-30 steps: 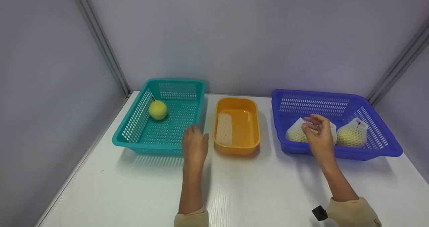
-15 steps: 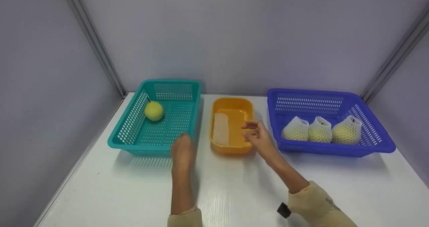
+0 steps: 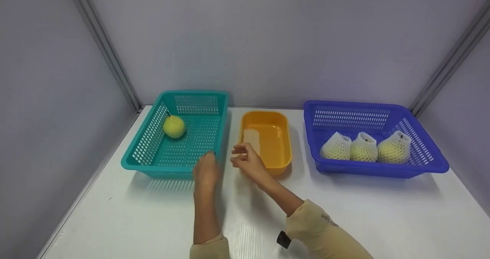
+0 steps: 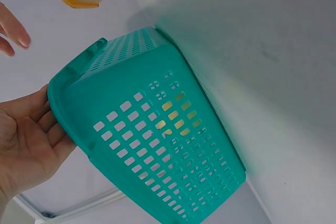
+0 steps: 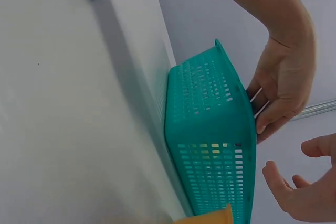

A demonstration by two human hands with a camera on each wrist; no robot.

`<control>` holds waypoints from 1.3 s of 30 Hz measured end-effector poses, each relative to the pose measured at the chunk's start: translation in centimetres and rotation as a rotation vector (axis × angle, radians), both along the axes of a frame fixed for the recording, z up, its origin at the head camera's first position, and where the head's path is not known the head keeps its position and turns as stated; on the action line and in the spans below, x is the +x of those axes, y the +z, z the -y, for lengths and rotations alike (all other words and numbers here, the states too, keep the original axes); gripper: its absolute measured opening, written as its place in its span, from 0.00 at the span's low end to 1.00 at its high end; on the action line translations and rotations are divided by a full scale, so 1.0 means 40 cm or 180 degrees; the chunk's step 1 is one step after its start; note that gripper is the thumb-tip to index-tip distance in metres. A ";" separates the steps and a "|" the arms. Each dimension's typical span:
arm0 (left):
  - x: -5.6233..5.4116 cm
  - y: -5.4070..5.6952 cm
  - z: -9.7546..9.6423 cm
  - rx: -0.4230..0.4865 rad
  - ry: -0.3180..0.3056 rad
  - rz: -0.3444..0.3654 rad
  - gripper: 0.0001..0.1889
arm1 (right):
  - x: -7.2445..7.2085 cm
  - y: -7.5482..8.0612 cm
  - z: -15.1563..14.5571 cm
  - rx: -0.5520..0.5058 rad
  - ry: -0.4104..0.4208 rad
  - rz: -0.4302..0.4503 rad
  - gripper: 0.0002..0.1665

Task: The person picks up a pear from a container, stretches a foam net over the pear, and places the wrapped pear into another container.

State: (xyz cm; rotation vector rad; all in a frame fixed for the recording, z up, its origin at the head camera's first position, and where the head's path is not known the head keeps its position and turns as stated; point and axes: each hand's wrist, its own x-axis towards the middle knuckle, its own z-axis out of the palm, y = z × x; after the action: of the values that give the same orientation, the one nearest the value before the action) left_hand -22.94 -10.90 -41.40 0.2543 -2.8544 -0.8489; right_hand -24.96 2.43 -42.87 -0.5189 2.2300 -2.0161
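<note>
My left hand (image 3: 206,171) is at the near right corner of the teal basket (image 3: 174,169), its fingers reaching over the rim with nothing visible in them. The left wrist view shows its palm (image 4: 32,142) beside that rim. Inside the basket, a yellow pear (image 3: 174,127) with a dark stem lies toward the left. My right hand (image 3: 250,163) hovers by the near left edge of the orange container (image 3: 277,152), thumb and loosely bent fingers apart, holding nothing. Partly behind it, a white foam net sleeve (image 3: 251,137) lies in that container.
On the right stands a blue basket (image 3: 379,166) with three pears in white foam nets, one being a netted pear (image 3: 394,150). All containers stand on a white table (image 3: 134,220), with grey panels (image 3: 268,44) behind and at both sides. A black piece (image 3: 283,240) hangs from the right sleeve.
My right hand has moved left from above the blue basket, across the orange container, toward the teal basket. My left hand has shifted slightly left and down. The netted pears stay in the blue basket.
</note>
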 end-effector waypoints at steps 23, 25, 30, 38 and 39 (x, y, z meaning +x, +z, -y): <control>-0.003 0.003 0.017 0.0255 -0.0096 0.0017 0.16 | -0.007 -0.076 0.137 -0.0563 -0.0046 0.0570 0.37; -0.004 0.002 0.019 0.0249 -0.0092 0.0039 0.16 | -0.007 -0.077 0.139 -0.0583 -0.0029 0.0566 0.39; -0.003 0.001 0.019 0.0276 -0.0130 0.0049 0.15 | -0.006 -0.077 0.141 -0.0493 -0.0017 0.0499 0.38; -0.002 -0.002 0.020 0.0333 -0.0190 -0.0048 0.16 | -0.007 -0.075 0.147 -0.0597 -0.0080 0.0489 0.38; -0.002 -0.002 0.020 0.0312 -0.0192 -0.0079 0.15 | -0.008 -0.075 0.149 -0.0609 -0.0077 0.0479 0.38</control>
State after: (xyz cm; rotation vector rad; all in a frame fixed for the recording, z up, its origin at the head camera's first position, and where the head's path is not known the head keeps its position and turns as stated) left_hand -23.02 -11.72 -41.49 0.1686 -2.8143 -0.9980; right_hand -25.26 -3.51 -45.88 -0.3438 1.9805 -2.2136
